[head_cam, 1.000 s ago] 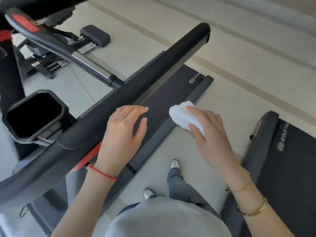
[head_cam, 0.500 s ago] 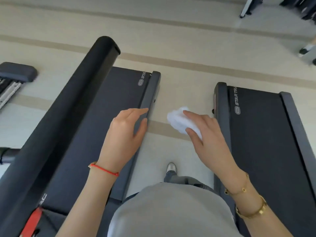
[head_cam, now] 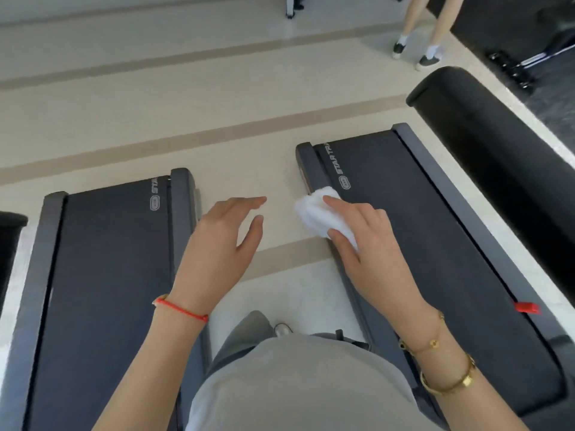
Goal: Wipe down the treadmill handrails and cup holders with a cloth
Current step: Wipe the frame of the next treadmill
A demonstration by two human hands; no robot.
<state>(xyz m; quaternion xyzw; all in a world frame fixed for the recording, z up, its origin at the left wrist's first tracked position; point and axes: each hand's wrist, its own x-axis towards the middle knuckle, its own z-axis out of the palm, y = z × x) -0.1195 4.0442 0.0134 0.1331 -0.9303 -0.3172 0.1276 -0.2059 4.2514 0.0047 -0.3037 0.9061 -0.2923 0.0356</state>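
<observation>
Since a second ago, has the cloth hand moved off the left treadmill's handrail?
Yes. The right hand gripping the white cloth now sits over the right treadmill's near side rail, having crossed the floor gap rightward.

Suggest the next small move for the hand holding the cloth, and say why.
Probably carry the cloth rightward and up onto the black handrail. The right hand grips the cloth in the air over the treadmill's side rail, touching nothing, and the left hand is open and free.
</observation>
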